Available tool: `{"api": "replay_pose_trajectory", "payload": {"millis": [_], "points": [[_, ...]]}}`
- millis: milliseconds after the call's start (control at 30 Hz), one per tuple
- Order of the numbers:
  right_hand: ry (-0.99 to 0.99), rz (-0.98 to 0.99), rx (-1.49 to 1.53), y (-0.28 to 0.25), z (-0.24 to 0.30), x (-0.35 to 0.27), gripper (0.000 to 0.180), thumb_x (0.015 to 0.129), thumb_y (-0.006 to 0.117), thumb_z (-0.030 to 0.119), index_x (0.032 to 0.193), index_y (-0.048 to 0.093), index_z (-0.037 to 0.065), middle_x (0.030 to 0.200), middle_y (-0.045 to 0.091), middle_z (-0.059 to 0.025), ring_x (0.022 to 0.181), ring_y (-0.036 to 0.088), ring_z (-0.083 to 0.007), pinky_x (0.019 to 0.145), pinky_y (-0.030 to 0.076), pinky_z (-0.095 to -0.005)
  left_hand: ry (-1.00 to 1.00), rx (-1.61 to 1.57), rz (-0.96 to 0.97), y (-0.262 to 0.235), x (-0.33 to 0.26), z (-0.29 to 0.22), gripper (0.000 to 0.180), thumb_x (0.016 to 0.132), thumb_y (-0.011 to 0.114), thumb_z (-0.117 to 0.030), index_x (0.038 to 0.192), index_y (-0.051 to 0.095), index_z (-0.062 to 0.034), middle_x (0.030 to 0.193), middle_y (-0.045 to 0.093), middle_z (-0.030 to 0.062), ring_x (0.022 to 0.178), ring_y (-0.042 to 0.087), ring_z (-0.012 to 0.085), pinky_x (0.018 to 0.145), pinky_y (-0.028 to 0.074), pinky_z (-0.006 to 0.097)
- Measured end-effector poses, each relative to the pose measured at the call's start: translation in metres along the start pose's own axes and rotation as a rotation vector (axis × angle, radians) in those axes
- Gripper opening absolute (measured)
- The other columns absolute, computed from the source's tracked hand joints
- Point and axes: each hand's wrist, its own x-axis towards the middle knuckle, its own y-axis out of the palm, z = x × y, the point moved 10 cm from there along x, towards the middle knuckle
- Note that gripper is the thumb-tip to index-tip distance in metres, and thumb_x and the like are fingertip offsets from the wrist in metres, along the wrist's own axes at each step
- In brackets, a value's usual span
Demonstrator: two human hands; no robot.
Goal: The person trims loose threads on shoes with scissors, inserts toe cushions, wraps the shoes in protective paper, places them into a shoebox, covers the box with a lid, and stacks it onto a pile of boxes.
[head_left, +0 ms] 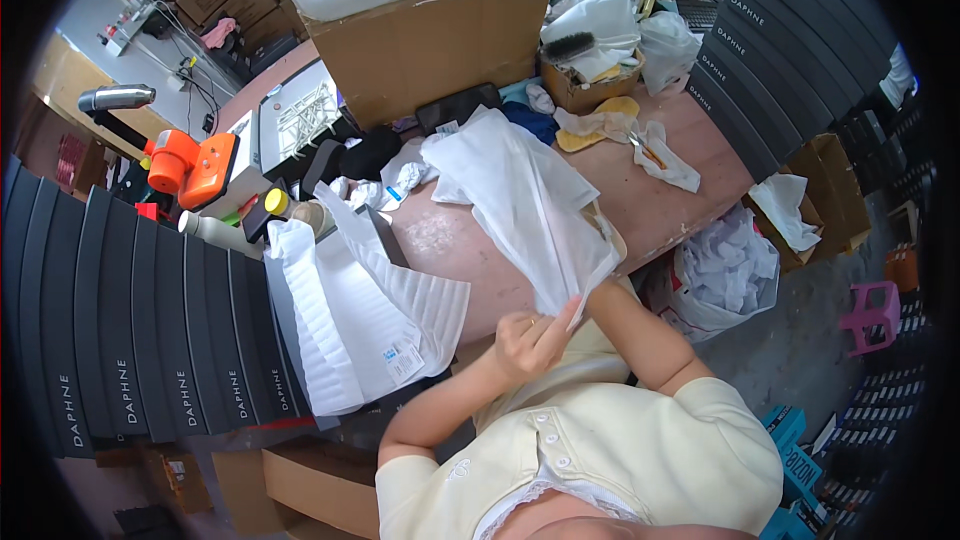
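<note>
At the table's near edge, a thin white translucent sheet or bag (515, 200) spreads out in front of me. The fingers of my left hand (530, 343) are closed on its near edge, where it narrows to a corner. My right forearm (645, 340) reaches up to the same piece, and my right hand is hidden by it, so its fingers do not show. A tan curved edge (608, 233) peeks out beside the white material, close to that hand. Left of it, a white ribbed padded wrap (345, 315) lies over an open grey box.
Stacks of dark boxes stand at the left (150, 320) and the right (790, 40). A cardboard carton (425, 55) rises at the back. An orange tool (190, 168), yellow insoles (600, 125) and bottles lie around the table. Crumpled paper fills a bag (725, 270) at the right.
</note>
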Motion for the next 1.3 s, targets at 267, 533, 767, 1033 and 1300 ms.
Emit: {"api": "replay_pose_trajectory", "payload": {"millis": [267, 533, 767, 1033, 1300], "points": [[-0.054, 0.007, -0.184, -0.001, 0.011, -0.01, 0.037, 0.085, 0.055, 0.02, 0.118, 0.051, 0.003, 0.111, 0.055, -0.0156, 0.1, 0.054, -0.0296, 0.086, 0.042, -0.0366, -0.913, -0.636, -0.872, -0.029, -0.059, 0.091, 0.062, 0.073, 0.07, -0.028, 0.122, 0.048, 0.0026, 0.098, 0.06, 0.0095, 0.085, 0.058, 0.0197, 0.074, 0.046, 0.033], [-0.287, 0.241, -0.432, -0.02, 0.091, -0.035, 0.041, 0.083, 0.058, 0.017, 0.121, 0.05, 0.003, 0.119, 0.054, -0.0184, 0.108, 0.052, -0.0325, 0.095, 0.039, -0.0391, -1.401, -1.231, -0.775, 0.051, -0.06, 0.13, 0.055, 0.075, 0.073, -0.005, 0.122, 0.045, 0.0005, 0.108, 0.057, 0.0084, 0.097, 0.056, 0.0192, 0.083, 0.046, 0.033], [-0.431, -0.158, -0.331, -0.141, 0.18, -0.044, 0.087, 0.065, 0.076, 0.048, 0.126, 0.041, -0.002, 0.13, 0.044, -0.02, 0.119, 0.045, -0.0333, 0.099, 0.035, -0.0393, -0.902, -0.377, -0.315, 0.014, -0.008, 0.113, 0.058, 0.072, 0.075, -0.007, 0.121, 0.045, 0.003, 0.103, 0.06, 0.0144, 0.087, 0.061, 0.0269, 0.073, 0.05, 0.031], [0.13, 0.044, 0.945, -0.081, 0.053, -0.051, 0.069, 0.076, 0.068, 0.041, 0.123, 0.045, -0.004, 0.124, 0.049, -0.0158, 0.109, 0.051, -0.0267, 0.091, 0.043, -0.0364, -0.246, -0.302, -0.043, -0.026, 0.048, 0.007, 0.076, 0.069, 0.078, -0.028, 0.128, 0.038, -0.0034, 0.121, 0.05, 0.0269, 0.087, 0.061, 0.0375, 0.068, 0.053, 0.039], [0.539, 0.352, 0.983, 0.002, 0.07, -0.094, 0.047, 0.082, 0.064, 0.027, 0.117, 0.051, -0.002, 0.113, 0.057, -0.0131, 0.098, 0.057, -0.0225, 0.084, 0.047, -0.0327, -0.948, 0.567, -0.223, -0.167, -0.135, 0.068, 0.016, 0.082, 0.059, -0.004, 0.097, 0.061, 0.0006, 0.098, 0.062, 0.0167, 0.093, 0.059, 0.0335, 0.08, 0.045, 0.036]]}}
